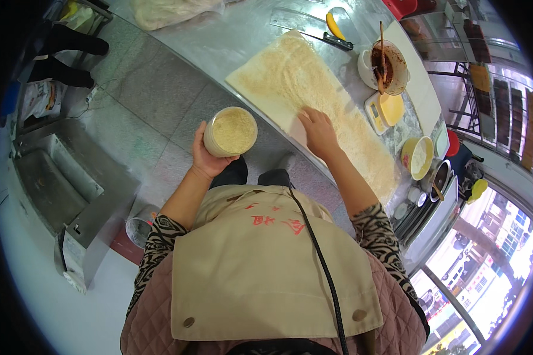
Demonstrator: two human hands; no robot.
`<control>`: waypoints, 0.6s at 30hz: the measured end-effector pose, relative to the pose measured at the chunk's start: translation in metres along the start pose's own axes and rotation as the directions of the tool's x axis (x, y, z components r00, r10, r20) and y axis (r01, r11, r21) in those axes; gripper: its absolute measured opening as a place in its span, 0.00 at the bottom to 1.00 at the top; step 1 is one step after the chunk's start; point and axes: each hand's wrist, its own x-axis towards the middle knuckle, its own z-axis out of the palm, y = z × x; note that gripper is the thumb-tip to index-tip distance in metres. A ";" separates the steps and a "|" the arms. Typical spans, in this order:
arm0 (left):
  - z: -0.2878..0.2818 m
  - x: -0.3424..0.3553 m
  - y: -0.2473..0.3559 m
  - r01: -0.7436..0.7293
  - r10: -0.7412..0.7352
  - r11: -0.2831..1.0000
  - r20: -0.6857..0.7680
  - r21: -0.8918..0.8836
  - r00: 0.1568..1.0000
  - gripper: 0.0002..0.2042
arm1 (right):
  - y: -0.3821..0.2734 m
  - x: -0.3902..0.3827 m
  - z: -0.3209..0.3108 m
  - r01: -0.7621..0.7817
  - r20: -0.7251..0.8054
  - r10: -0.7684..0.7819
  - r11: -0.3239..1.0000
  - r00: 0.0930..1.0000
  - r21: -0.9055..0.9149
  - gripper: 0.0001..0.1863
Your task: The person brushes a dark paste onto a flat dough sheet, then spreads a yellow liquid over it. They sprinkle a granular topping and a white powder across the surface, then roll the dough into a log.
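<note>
A round tub of pale yellow powder [233, 131] is gripped in my left hand [208, 151], held out beyond the table's near edge. My fingers wrap its side, and the powder fills much of it. My right hand [318, 131] lies low over a long flat sheet of dough [361, 155], fingertips down on its surface near the edge. Yellowish powder coats most of the sheet, while a strip by my right hand looks paler. Whether those fingers pinch any powder cannot be made out.
Beyond the dough lie a black-handled knife [337, 40] and a yellow curved thing [334, 26]. To the right stand a pot of dark red sauce [397, 71] with wooden sticks, a yellow scale [389, 110] and a bowl of white powder [417, 157]. A larger dough mass [172, 12] rests far left.
</note>
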 end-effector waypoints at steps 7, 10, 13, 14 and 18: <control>0.009 0.007 -0.003 0.046 -0.043 0.999 -0.092 0.023 0.995 0.32 | -0.026 0.042 0.009 0.078 -0.092 -0.075 0.997 0.993 0.030 0.28; 0.009 0.001 -0.002 0.018 -0.014 0.999 -0.096 0.038 0.995 0.32 | -0.062 0.094 0.029 0.205 -0.102 -0.208 0.978 0.973 -0.033 0.30; 0.006 -0.009 0.003 -0.017 0.019 0.999 -0.060 0.030 0.998 0.32 | -0.061 0.107 0.033 0.196 -0.081 -0.200 0.979 0.976 -0.059 0.32; 0.005 -0.008 0.003 -0.009 0.009 1.000 -0.059 0.012 0.998 0.32 | -0.051 0.100 0.031 0.155 -0.090 -0.162 0.985 0.983 -0.080 0.32; 0.000 -0.001 0.005 0.003 -0.005 1.000 -0.123 -0.016 0.992 0.36 | 0.004 0.018 0.014 -0.078 -0.014 0.077 0.996 0.997 -0.051 0.34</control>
